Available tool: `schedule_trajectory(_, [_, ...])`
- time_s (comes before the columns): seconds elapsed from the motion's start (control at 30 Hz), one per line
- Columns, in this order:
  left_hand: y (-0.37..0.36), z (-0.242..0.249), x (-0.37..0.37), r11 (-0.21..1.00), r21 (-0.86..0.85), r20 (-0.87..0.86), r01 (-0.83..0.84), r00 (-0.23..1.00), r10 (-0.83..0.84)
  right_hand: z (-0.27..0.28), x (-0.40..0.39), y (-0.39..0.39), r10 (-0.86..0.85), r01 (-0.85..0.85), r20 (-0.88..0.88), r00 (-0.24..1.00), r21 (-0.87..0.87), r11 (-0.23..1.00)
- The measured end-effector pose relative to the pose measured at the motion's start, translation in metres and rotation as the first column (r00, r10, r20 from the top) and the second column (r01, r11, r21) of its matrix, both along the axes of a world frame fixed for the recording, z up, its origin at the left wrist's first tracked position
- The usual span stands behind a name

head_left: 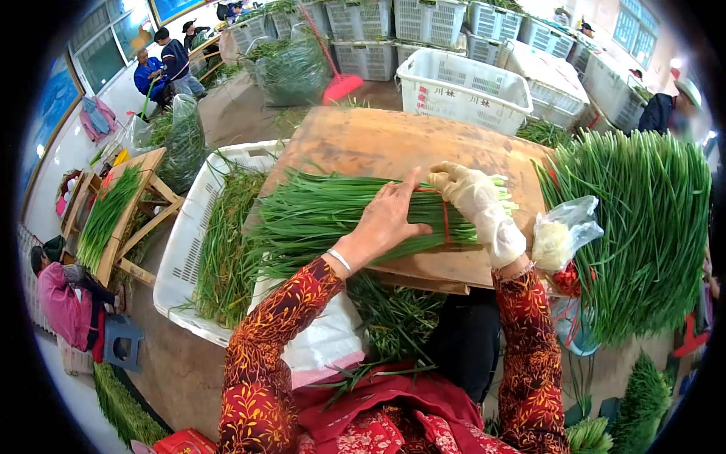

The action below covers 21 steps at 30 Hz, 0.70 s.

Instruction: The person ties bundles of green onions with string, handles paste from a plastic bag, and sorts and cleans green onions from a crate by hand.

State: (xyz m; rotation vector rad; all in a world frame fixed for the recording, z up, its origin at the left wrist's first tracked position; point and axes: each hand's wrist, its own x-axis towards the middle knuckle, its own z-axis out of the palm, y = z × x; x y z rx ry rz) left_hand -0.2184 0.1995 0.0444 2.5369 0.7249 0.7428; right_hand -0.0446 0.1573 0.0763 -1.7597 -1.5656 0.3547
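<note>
A bundle of long green stalks lies across the wooden board, its pale cut ends to the right. A red tie circles it near those ends. My bare left hand rests on top of the bundle, fingers and thumb spread. My right hand, in a pale glove, is by the tie at the cut ends, its fingers curled together; what they pinch is too small to make out. Right of the board stands a large pile of similar stalks, with a clear plastic bag beside it.
A white crate of loose stalks stands left of the board. Beyond the board are an empty white crate, stacked crates and a red dustpan. A person in pink sits at far left; others are in back.
</note>
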Motion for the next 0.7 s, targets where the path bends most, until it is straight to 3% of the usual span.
schedule_trajectory(0.07, [0.000, 0.002, 0.000, 1.000, -0.011, -0.022, 0.003, 1.000, -0.003, 0.014, -0.007, -0.001, 0.123, -0.048, 0.346, 0.930, -0.217, 0.975])
schedule_trajectory(0.23, [0.001, 0.004, -0.004, 1.000, 0.019, 0.010, 0.023, 1.000, -0.023, 0.000, 0.000, -0.001, 0.050, -0.013, 0.404, 0.913, -0.094, 0.996])
schedule_trajectory(0.3, [0.003, 0.004, -0.003, 0.999, 0.017, 0.026, 0.036, 0.999, -0.036, -0.005, 0.002, -0.004, 0.006, -0.021, 0.190, 0.982, 0.080, 0.997])
schedule_trajectory(0.33, [0.004, 0.004, -0.003, 0.999, 0.023, 0.013, 0.030, 0.999, -0.031, -0.005, 0.002, -0.006, 0.008, -0.024, 0.194, 0.981, 0.079, 0.997])
schedule_trajectory(0.4, [0.008, 0.003, -0.001, 0.999, 0.028, 0.002, 0.025, 1.000, -0.025, -0.006, 0.004, -0.009, 0.038, -0.032, -0.073, 0.997, 0.079, 0.996])
schedule_trajectory(0.47, [0.019, 0.005, 0.007, 0.962, 0.266, -0.213, 0.053, 0.977, 0.005, -0.008, 0.006, -0.012, 0.077, -0.060, -0.134, 0.988, 0.127, 0.990])
schedule_trajectory(0.5, [0.024, 0.006, 0.013, 0.964, 0.265, -0.215, 0.035, 0.976, 0.024, -0.001, 0.001, -0.014, 0.020, -0.009, -0.223, 0.975, 0.048, 0.999])
schedule_trajectory(0.53, [0.028, 0.007, 0.023, 0.969, 0.234, -0.313, 0.086, 0.950, -0.009, 0.002, -0.003, -0.014, -0.039, 0.030, -0.305, 0.952, -0.034, 0.999])
schedule_trajectory(0.57, [0.031, 0.008, 0.030, 0.972, 0.195, -0.405, 0.134, 0.913, -0.045, -0.001, -0.003, -0.016, -0.003, 0.003, -0.364, 0.932, 0.000, 1.000])
schedule_trajectory(0.6, [0.032, 0.012, 0.033, 0.973, 0.197, -0.406, 0.117, 0.913, -0.028, -0.004, -0.006, -0.018, 0.015, -0.015, -0.365, 0.931, 0.002, 1.000])
schedule_trajectory(0.67, [0.033, 0.017, 0.038, 0.963, -0.053, -0.355, 0.265, 0.896, -0.266, -0.012, -0.009, -0.023, 0.052, 0.012, -0.519, 0.853, 0.118, 0.993])
schedule_trajectory(0.7, [0.030, 0.020, 0.039, 0.952, -0.051, -0.332, 0.301, 0.894, -0.300, -0.017, -0.008, -0.022, 0.110, -0.014, -0.553, 0.826, 0.175, 0.985])
